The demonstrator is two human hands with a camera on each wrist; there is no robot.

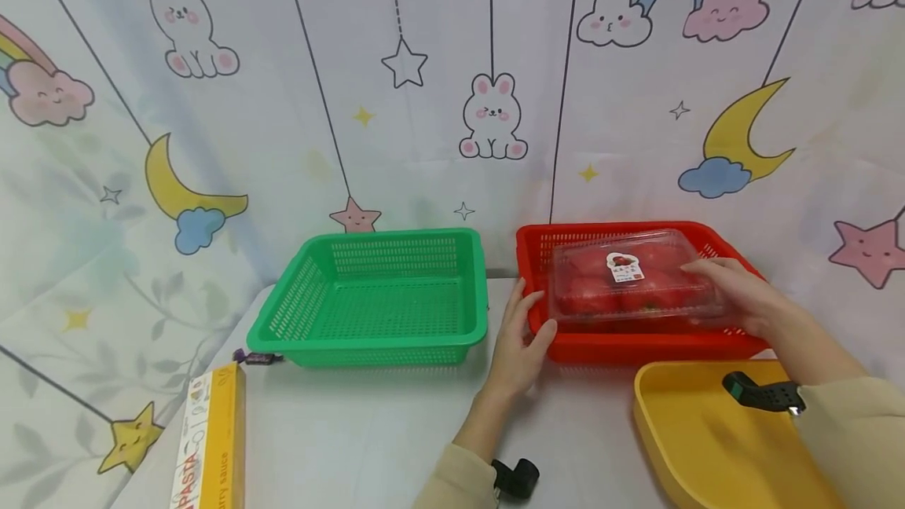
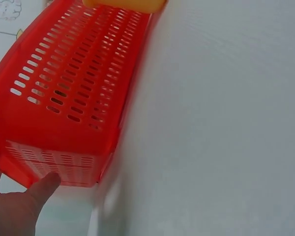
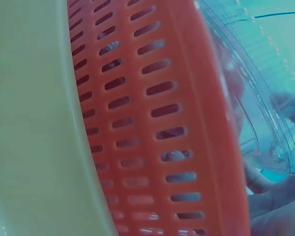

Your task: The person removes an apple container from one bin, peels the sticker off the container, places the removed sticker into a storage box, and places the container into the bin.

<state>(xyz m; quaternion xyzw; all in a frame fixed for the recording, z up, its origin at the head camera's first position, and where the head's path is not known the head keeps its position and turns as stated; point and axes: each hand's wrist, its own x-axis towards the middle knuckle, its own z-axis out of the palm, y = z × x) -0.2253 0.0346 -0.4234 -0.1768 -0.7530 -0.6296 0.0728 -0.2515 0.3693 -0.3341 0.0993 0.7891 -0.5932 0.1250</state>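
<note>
A clear plastic box of tomatoes [image 1: 601, 289] with a white label lies in the red basket [image 1: 657, 348], its left end near the basket's left wall. My right hand [image 1: 742, 297] grips the box's right end; in the right wrist view the fingers [image 3: 275, 191] show behind the basket's rim, at the box's edge. My left hand [image 1: 519, 352] is at the left end of the red basket, thumb and fingers spread. In the left wrist view its thumb [image 2: 46, 187] is right at the basket's slotted end wall, and nothing shows in its grasp.
A green slotted basket [image 1: 389, 356] stands to the left, with a small dark wrapped item [image 1: 258, 357] by its front corner. The yellow pasta box [image 1: 225, 430] lies at front left. A yellow tray [image 1: 735, 446] stands before the red basket, under my right forearm. A patterned curtain [image 1: 438, 124] hangs behind.
</note>
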